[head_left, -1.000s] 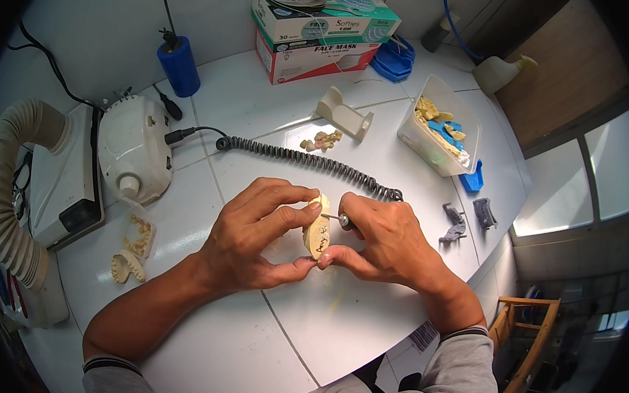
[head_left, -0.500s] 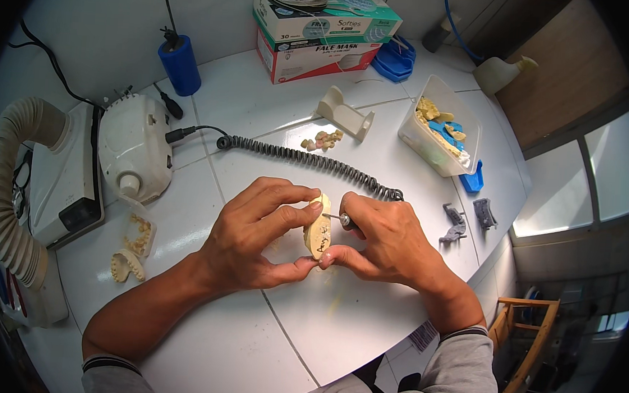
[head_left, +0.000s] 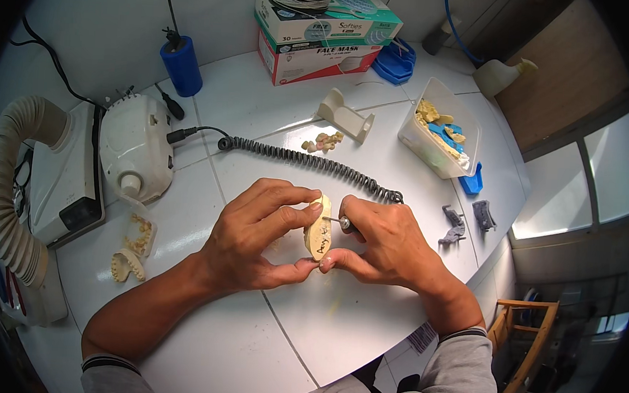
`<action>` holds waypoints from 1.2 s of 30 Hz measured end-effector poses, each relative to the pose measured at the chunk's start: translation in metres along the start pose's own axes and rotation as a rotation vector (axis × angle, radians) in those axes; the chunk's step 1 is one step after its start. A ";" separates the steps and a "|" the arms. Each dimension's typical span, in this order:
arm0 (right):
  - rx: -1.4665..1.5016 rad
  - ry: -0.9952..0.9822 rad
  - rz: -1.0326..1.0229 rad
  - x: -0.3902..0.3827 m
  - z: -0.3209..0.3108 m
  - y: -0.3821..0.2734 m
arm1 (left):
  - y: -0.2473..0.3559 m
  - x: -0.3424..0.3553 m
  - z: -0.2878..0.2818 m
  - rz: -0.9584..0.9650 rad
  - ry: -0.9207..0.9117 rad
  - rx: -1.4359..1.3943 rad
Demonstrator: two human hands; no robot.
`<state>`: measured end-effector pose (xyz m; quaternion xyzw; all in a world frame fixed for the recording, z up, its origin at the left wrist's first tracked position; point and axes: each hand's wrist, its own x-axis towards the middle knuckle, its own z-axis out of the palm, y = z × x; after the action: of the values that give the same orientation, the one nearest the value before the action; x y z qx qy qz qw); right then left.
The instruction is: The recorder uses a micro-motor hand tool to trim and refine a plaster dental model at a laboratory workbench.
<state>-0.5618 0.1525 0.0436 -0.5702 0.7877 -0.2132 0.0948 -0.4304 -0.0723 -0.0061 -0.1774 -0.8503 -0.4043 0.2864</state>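
Between my two hands stands a pale yellow plaster dental model (head_left: 318, 236), its flat, hand-marked side turned partly up. My left hand (head_left: 258, 233) pinches it with fingers at the top end and thumb at the bottom. Wrapped in the fingers of my right hand (head_left: 391, 241) is a rotary handpiece (head_left: 344, 223), whose thin metal bit reaches to the model's surface. The right thumb rests near the model's lower end, close to the left thumb. Most of the handpiece body is hidden in the palm.
A coiled black cord (head_left: 310, 155) runs from the white control unit (head_left: 136, 146) to my right hand. Plaster teeth models (head_left: 128, 264) lie at left, beside a ribbed hose (head_left: 12, 178). A clear tub (head_left: 413, 134) with plaster scraps, grey pieces (head_left: 484, 215) and mask boxes (head_left: 315, 60) stand beyond.
Almost nothing differs. Both hands hold the same grip on the model and the handpiece; the whole view has shifted very slightly.
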 end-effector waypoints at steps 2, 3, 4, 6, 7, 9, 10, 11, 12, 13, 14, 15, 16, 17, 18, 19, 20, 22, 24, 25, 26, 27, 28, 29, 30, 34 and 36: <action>-0.012 -0.007 0.005 0.000 -0.001 0.001 | 0.000 0.000 0.000 -0.001 0.003 -0.002; -0.023 -0.014 0.010 0.000 -0.001 0.002 | 0.000 0.000 0.000 0.001 0.001 -0.001; -0.023 -0.014 0.010 0.000 -0.001 0.002 | 0.000 0.000 0.000 0.003 0.000 0.000; -0.020 -0.016 0.016 0.000 -0.001 0.001 | 0.000 0.000 0.000 0.001 0.002 -0.005; -0.020 -0.016 0.016 -0.001 -0.001 0.001 | 0.000 0.000 0.001 -0.001 0.003 -0.010; 0.001 0.006 -0.004 -0.001 0.000 0.000 | 0.000 0.000 0.000 -0.003 0.002 -0.008; 0.001 0.006 -0.004 -0.001 -0.001 0.000 | 0.000 0.000 0.000 -0.006 0.002 -0.007; -0.011 0.005 0.001 0.000 -0.002 0.001 | 0.000 -0.001 0.000 -0.005 0.002 -0.006; -0.022 0.004 0.005 0.001 -0.003 0.001 | 0.000 -0.001 0.000 0.000 0.003 -0.004; -0.022 0.004 0.004 0.000 -0.002 0.000 | 0.000 -0.001 0.000 0.005 0.005 -0.002; -0.005 0.007 -0.004 -0.001 -0.001 0.000 | 0.000 -0.001 0.000 0.005 0.005 -0.002; 0.012 0.011 -0.011 -0.001 0.000 0.000 | 0.000 0.000 0.000 0.004 0.006 -0.004; 0.011 0.011 -0.011 -0.001 0.000 0.000 | 0.000 0.000 0.000 0.002 0.008 -0.006; -0.003 0.011 -0.005 0.000 -0.001 0.001 | -0.001 -0.001 0.000 0.002 0.008 -0.006; -0.017 0.012 0.002 0.000 -0.002 0.001 | -0.001 -0.001 0.001 0.003 0.010 -0.008; -0.017 0.011 0.002 0.000 -0.002 0.001 | -0.001 -0.001 0.001 0.005 0.012 -0.011; -0.006 0.018 -0.009 -0.001 -0.001 0.000 | -0.001 -0.001 0.000 0.005 0.012 -0.012; 0.005 0.025 -0.020 -0.001 -0.002 0.000 | -0.001 0.000 0.000 0.002 0.010 -0.012; -0.030 0.004 0.005 0.000 -0.003 0.001 | -0.001 -0.001 0.000 0.000 0.009 -0.009; -0.028 0.004 0.004 0.000 -0.002 0.001 | -0.001 -0.002 0.000 -0.001 0.009 -0.006; -0.012 0.011 -0.004 0.000 -0.001 -0.001 | -0.001 -0.001 0.000 0.000 0.009 -0.007; 0.004 0.018 -0.011 0.000 0.000 -0.002 | 0.000 -0.001 0.000 0.001 0.010 -0.006; 0.004 0.019 -0.011 0.000 -0.001 -0.002 | 0.000 0.000 0.000 0.001 0.012 -0.004; 0.006 0.019 -0.019 0.000 -0.001 -0.003 | 0.000 0.000 0.000 0.000 0.012 -0.004; 0.009 0.020 -0.026 0.000 -0.001 -0.003 | 0.000 0.001 -0.001 -0.006 0.021 -0.002; -0.013 0.010 0.006 -0.001 -0.004 0.003 | -0.002 0.000 -0.001 -0.025 0.055 0.041; -0.018 0.058 0.008 0.000 -0.006 0.006 | 0.000 0.003 -0.004 -0.053 0.048 0.065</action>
<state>-0.5696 0.1558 0.0463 -0.5613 0.7944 -0.2222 0.0674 -0.4311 -0.0750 -0.0019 -0.1358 -0.8604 -0.3878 0.3016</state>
